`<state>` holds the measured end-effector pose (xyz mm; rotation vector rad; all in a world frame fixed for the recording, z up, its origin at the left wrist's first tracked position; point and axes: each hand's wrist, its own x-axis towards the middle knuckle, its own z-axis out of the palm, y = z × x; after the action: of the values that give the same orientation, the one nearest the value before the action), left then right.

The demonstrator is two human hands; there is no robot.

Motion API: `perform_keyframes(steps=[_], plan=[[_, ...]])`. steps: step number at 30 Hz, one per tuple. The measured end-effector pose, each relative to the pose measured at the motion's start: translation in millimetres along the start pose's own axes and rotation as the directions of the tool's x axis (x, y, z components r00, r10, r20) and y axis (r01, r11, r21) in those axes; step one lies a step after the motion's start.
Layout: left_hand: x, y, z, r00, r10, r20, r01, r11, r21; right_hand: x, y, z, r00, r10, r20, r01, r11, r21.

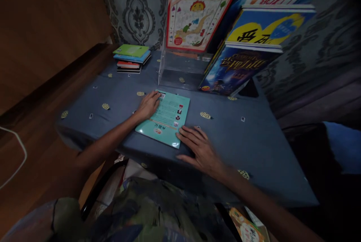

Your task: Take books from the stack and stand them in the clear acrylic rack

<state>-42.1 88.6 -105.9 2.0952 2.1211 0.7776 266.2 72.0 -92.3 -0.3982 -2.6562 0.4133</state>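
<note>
Two bare hands lie flat with fingers spread, gripping nothing. The left hand (148,105) rests on the left edge of a teal booklet (166,118), and the right hand (199,148) lies on the table with its fingertips touching the booklet's near right corner. The booklet lies flat near the front of a table (254,140) covered in blue cloth. Behind it stands a clear stand (180,71) with big picture books (254,46) leaning beside it, and a small stack of books (132,58) sits at the far left.
</note>
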Motion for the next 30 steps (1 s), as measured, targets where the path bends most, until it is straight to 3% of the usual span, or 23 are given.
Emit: perform_keyframes(steps=[4,10,14,17,20,23,25,27,30], plan=[[-24.0,12.8,-4.0,0.999,0.026,0.028,-0.025,0.999,-0.023,-18.1,-22.3,3.9,0.999,-0.042,0.001,0.042,0.999,-0.026],[-55.8,29.1,-6.2,0.999,0.034,0.037,-0.032,0.998,-0.062,-28.5,-43.4,7.4,0.99,-0.09,-0.109,0.083,0.994,-0.07],[-62.6,28.9,-13.0,0.996,0.052,0.066,-0.042,0.988,-0.148,-18.6,-42.2,-7.9,0.983,-0.146,-0.114,0.151,0.988,0.036],[-61.4,28.5,-29.3,0.988,0.086,0.132,-0.038,0.942,-0.335,-4.3,-38.7,-27.5,0.968,-0.185,-0.171,0.205,0.973,0.109],[-59.8,32.1,-50.4,0.983,0.062,0.175,0.058,0.792,-0.608,14.7,-34.7,-47.6,0.956,-0.14,-0.257,0.186,0.969,0.165],[-54.7,40.8,-62.5,0.989,-0.117,0.088,0.139,0.555,-0.82,38.0,-28.3,-63.1,0.908,0.086,-0.41,0.013,0.972,0.234],[-45.3,49.0,-60.7,0.967,-0.255,-0.024,0.082,0.397,-0.914,55.4,-21.9,-69.7,0.824,0.263,-0.501,-0.105,0.941,0.321],[-31.0,57.8,-52.7,0.915,-0.373,-0.156,-0.05,0.277,-0.96,72.8,-14.4,-73.8,0.746,0.387,-0.542,-0.15,0.89,0.43],[-8.7,69.2,-40.5,0.839,-0.473,-0.269,-0.189,0.211,-0.959,95.5,-2.6,-77.5,0.671,0.479,-0.567,-0.106,0.818,0.566]])
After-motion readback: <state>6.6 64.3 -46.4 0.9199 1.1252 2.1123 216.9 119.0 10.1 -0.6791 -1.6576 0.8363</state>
